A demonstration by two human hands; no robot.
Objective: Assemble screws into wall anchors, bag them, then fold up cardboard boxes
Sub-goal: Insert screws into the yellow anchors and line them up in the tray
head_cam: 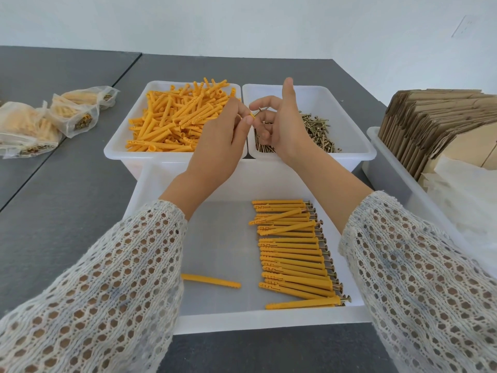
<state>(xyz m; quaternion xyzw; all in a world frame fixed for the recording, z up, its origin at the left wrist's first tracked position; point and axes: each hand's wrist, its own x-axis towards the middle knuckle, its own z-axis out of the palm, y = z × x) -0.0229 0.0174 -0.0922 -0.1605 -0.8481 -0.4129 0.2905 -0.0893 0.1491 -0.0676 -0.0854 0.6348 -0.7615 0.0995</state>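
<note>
The left hand point(220, 135) pinches a yellow anchor point(252, 115) by its tip; the right hand point(282, 122) grasps a screw point(260, 111) at the anchor's mouth, above the far bins. Assembly is under way, I judge. Next the screw needs pushing home, then laying with the finished row point(293, 251) in the near tray point(269, 321).

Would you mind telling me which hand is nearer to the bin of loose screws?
Right. The right hand hovers directly over the bin of loose screws, pinching a screw. The left hand sits beside it, over the bin's left rim, holding an anchor.
</note>
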